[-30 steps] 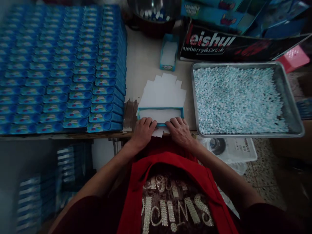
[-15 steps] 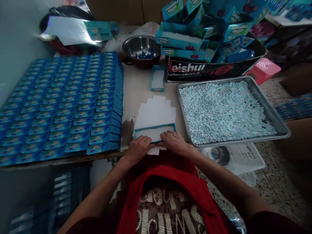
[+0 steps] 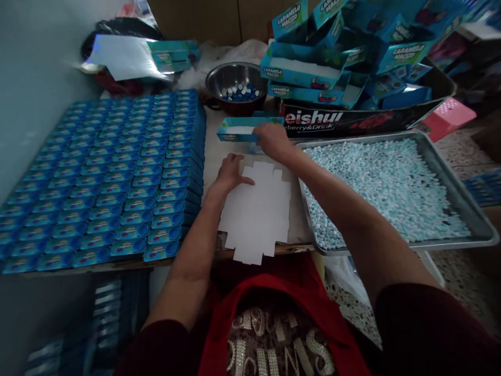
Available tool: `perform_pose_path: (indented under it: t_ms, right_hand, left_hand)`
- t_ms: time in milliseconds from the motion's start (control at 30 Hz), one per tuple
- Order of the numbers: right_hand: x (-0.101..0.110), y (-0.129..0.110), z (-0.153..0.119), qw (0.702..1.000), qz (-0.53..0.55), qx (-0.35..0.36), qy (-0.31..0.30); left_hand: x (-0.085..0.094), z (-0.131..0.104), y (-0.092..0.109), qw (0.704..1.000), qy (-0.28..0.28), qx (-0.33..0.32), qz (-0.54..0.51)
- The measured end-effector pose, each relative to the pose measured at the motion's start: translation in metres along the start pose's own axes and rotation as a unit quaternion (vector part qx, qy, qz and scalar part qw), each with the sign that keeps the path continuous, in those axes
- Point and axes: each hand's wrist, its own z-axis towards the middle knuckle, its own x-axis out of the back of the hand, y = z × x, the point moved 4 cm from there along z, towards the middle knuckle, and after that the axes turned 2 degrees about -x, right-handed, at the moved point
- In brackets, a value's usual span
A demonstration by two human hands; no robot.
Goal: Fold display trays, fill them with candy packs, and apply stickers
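Right hand [image 3: 273, 139] is holding box [image 3: 231, 137] by its right end, fingers closed on rim, box pointing sideways near bowl [image 3: 219, 79]. Second box [image 3: 257, 149] is partly showing past it, mostly hidden. Left hand [image 3: 230, 174] is spreading thumb and fingers wide, holding nothing, thumb lying over upper left of white card [image 3: 258, 211]. Card is lying flat on table [image 3: 212, 149], tabs jutting past near edge. Tray [image 3: 475, 214] of candies [image 3: 385, 190] is standing right of card; blue packs [image 3: 117, 183] are filling table's left side.
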Motion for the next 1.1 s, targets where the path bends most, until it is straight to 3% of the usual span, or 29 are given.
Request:
perform_pose_path:
  t_ms: [67, 167, 300, 400, 567, 667, 800, 900, 967, 1000, 1033, 1100]
  right_hand:
    - [-0.006, -0.007, 0.016, 0.999, 0.003, -0.007, 0.048]
    - [-0.021, -0.001, -0.010, 0.996, 0.033, 0.006, 0.084]
    - [-0.044, 0.040, -0.072, 0.996, 0.076, -0.044, -0.006]
    - [-0.055, 0.062, -0.102, 0.990, 0.105, -0.064, -0.063]
    - [-0.053, 0.063, -0.134, 0.988, 0.142, -0.041, -0.039]
    - [-0.052, 0.062, -0.151, 0.986, 0.159, -0.055, -0.018]
    - [-0.056, 0.062, -0.164, 0.977, 0.200, -0.077, 0.005]
    - [-0.056, 0.058, -0.165, 0.959, 0.266, -0.094, 0.030]
    - [-0.056, 0.054, -0.164, 0.920, 0.369, -0.128, 0.034]
    - [-0.057, 0.051, -0.164, 0.881, 0.446, -0.153, 0.022]
    - [-0.059, 0.047, -0.165, 0.827, 0.533, -0.180, 0.003]
    - [-0.066, 0.036, -0.169, 0.686, 0.689, -0.231, -0.037]
  left_hand:
    - [-0.012, 0.014, 0.007, 0.998, -0.056, 0.028, 0.031]
    - [-0.022, 0.009, 0.007, 0.994, -0.085, 0.060, 0.026]
    - [-0.023, -0.004, 0.003, 0.998, -0.041, 0.027, -0.028]
    - [-0.023, 0.001, 0.006, 0.998, -0.057, -0.012, -0.014]
    - [-0.024, 0.014, 0.019, 0.993, -0.102, -0.035, 0.038]
    - [-0.025, 0.006, 0.018, 0.995, -0.098, 0.014, 0.018]
    - [-0.017, -0.025, 0.006, 0.975, -0.084, 0.094, -0.183]
    - [0.006, -0.048, 0.004, 0.915, -0.022, 0.090, -0.393]
    - [0.027, -0.064, 0.004, 0.875, 0.038, 0.082, -0.475]
    - [0.036, -0.073, 0.005, 0.861, 0.061, 0.077, -0.500]
    - [0.043, -0.084, 0.007, 0.848, 0.072, 0.070, -0.520]
    - [0.048, -0.109, 0.014, 0.824, 0.070, 0.042, -0.560]
